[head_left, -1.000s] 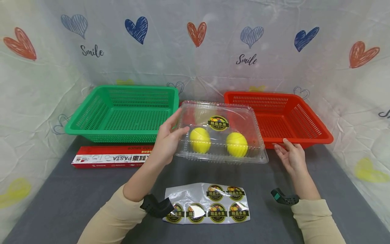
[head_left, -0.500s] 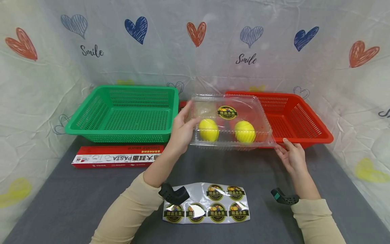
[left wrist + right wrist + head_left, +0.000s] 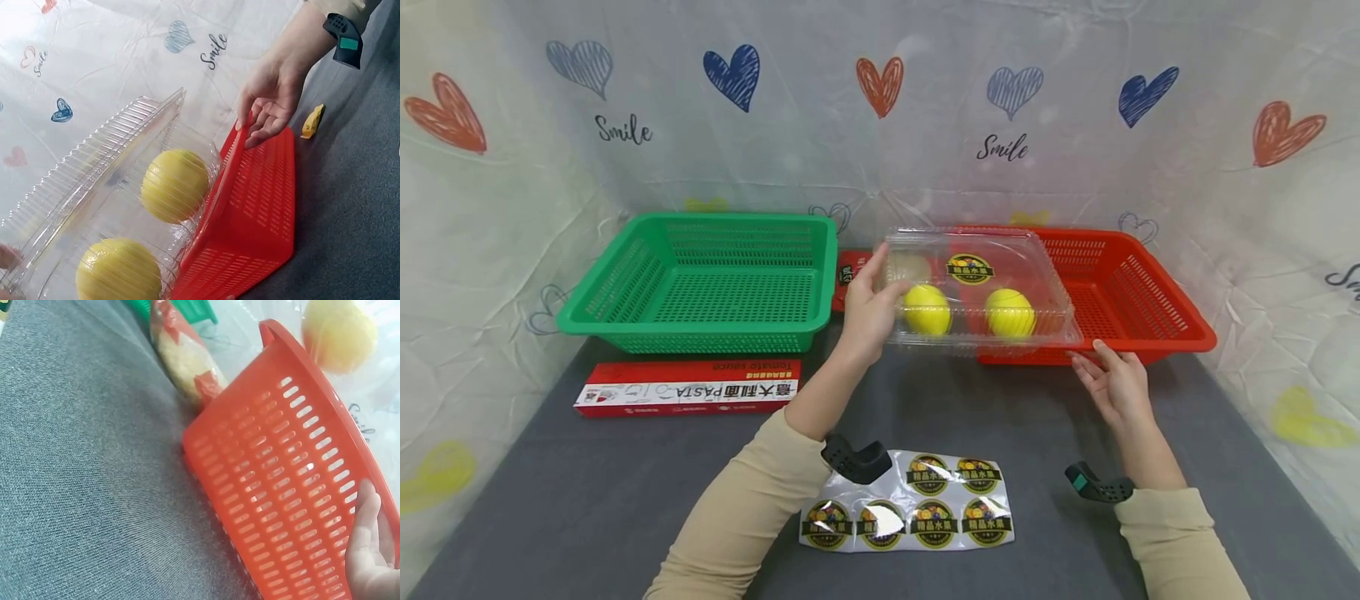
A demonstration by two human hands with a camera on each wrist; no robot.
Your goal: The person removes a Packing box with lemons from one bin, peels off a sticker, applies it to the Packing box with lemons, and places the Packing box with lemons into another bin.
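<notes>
In the head view my left hand [image 3: 868, 317] grips the left end of a clear plastic fruit box [image 3: 958, 315], thumb on top. Two yellow fruits [image 3: 1011, 313] show through its wall, and a round black-and-gold label [image 3: 970, 268] is on its lid. The box is held up, tilted, over the left part of the red basket [image 3: 1150, 304]. My right hand [image 3: 1118, 390] pinches that basket's front rim, its thumb on top and its fingers beneath. In the left wrist view the fruit box's lower edge is close to the basket rim; whether they touch I cannot tell.
A green basket [image 3: 737, 300] stands at the left, with a red-and-white pasta box [image 3: 692, 390] before it. Between the baskets lies a red package [image 3: 850, 271], partly hidden. A sheet of round labels [image 3: 934, 521] is in front. A small yellow packet [image 3: 312, 122] lies beyond the red basket.
My left hand has carried the fruit box rightward and away from me, over the red basket's left part. The right hand has stayed at the basket rim.
</notes>
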